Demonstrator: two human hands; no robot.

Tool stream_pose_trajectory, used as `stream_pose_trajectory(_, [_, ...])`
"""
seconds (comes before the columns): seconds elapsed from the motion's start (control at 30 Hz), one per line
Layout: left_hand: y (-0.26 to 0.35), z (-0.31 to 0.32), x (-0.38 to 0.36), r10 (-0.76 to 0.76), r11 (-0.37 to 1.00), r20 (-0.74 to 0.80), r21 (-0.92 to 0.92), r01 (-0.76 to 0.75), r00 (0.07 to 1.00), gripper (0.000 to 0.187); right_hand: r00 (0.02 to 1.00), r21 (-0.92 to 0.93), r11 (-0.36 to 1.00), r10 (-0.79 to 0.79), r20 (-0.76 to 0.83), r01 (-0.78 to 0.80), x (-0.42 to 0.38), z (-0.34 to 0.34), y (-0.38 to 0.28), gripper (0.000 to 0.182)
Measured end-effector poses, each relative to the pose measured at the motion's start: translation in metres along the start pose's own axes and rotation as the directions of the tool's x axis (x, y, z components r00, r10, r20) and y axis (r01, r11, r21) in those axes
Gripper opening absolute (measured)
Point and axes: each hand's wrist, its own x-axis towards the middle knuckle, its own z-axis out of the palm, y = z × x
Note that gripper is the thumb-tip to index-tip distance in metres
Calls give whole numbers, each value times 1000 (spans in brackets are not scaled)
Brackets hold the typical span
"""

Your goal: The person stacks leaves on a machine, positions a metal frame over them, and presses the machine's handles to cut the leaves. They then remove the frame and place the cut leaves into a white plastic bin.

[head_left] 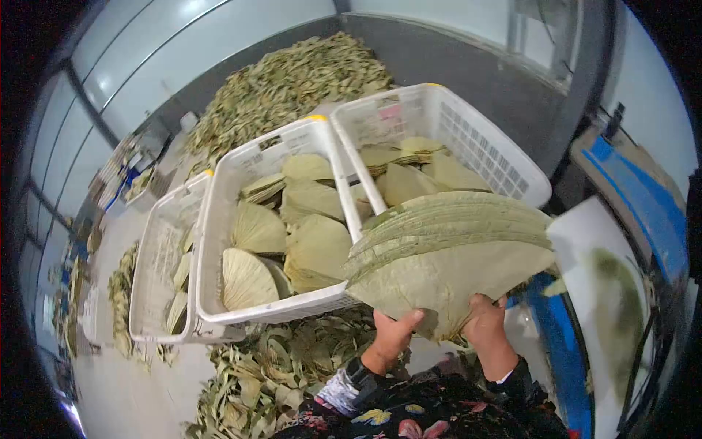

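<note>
A thick stack of flat, pale green fan-shaped leaves [446, 271] spreads out in front of me, its curved edge pointing away. My left hand [393, 338] grips the stack's narrow base from the left, thumb on top. From the right, my right hand [488, 329] holds the same base, its fingers partly hidden under the leaves. Just beyond the stack stands a white plastic crate [497, 139] with more leaf fans inside. Left of it, a second white crate [208, 271] holds several fan bundles [259, 228].
A third white crate [142, 293] stands further left. Loose leaves [263, 373] cover the floor below the crates, and a large leaf heap [292, 84] lies behind. At the right are a blue-edged machine or bench [636, 190] and a white panel [596, 256].
</note>
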Motion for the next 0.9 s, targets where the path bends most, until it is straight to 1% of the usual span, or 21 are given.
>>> stream_pose_trajectory(0.03, [-1,-3,3,18,1000,-27,-6,-18,999,56,999,-7,1000,22,24,-22,6,10,1,49])
stream_pose_trajectory(0.1, [-8,-7,2,92,994,27,51,-94,995,60,996,117,991,-72,56,65,12,27,0,48])
stream_pose_trajectory(0.13, [-18,-7,-2,42,997,-4,58,-42,999,62,988,-69,997,-56,-142,47,13,36,1,48])
stream_pose_trajectory(0.17, [-22,-2,-2,85,994,-60,73,-80,995,62,996,-58,998,-6,-91,1,18,44,1,48])
stream_pose_trajectory(0.23, [-19,1,3,198,944,-194,301,-133,961,62,999,-78,997,19,29,-16,28,53,10,51])
stream_pose_trajectory(0.27, [-8,-2,10,242,929,-241,337,-153,940,62,997,-157,988,18,73,-7,34,46,23,55])
stream_pose_trajectory(0.33, [10,-9,20,162,981,-241,147,-129,957,70,984,-114,990,101,144,-85,30,51,44,56])
stream_pose_trajectory(0.37, [8,-12,20,180,977,-281,161,-139,943,70,976,-94,989,131,176,-116,33,51,50,56])
stream_pose_trajectory(0.4, [7,-17,21,217,967,-239,183,-176,946,72,960,-152,986,103,262,-65,38,54,54,56])
stream_pose_trajectory(0.43, [10,-24,22,251,955,-190,206,-212,949,74,950,-147,986,124,287,-84,43,62,59,56])
stream_pose_trajectory(0.47, [9,-32,20,199,945,-175,293,-141,964,77,969,-164,971,197,146,-173,47,68,66,55])
stream_pose_trajectory(0.5, [11,-37,20,219,939,-193,309,-153,956,77,964,-169,950,265,0,-261,53,74,73,54])
stream_pose_trajectory(0.53, [12,-44,19,221,918,-160,366,-150,962,81,961,-163,962,240,135,-218,63,71,85,52])
stream_pose_trajectory(0.57, [20,-45,20,216,896,-130,420,-144,968,85,954,-160,959,257,153,-232,63,88,88,52])
stream_pose_trajectory(0.6, [29,-49,23,179,922,-107,365,-129,978,88,954,-172,950,282,102,-262,60,105,86,51])
stream_pose_trajectory(0.63, [38,-54,26,186,922,-122,364,-131,975,88,952,-186,939,303,47,-290,58,118,86,51])
stream_pose_trajectory(0.7, [56,-72,29,203,957,-120,233,-171,972,72,952,-245,933,293,90,-264,54,137,100,51])
stream_pose_trajectory(0.73, [61,-86,31,206,956,-122,235,-173,971,72,954,-289,930,271,127,-226,51,148,112,51])
stream_pose_trajectory(0.8, [70,-115,33,164,979,-194,150,-136,967,66,958,-253,941,260,121,-224,45,163,146,51])
stream_pose_trajectory(0.87, [89,-156,33,135,989,-220,94,-117,966,62,961,-227,949,249,119,-218,36,180,181,52])
stream_pose_trajectory(0.9, [102,-180,32,99,995,-245,43,-92,964,59,940,-249,921,329,88,-299,29,187,200,52])
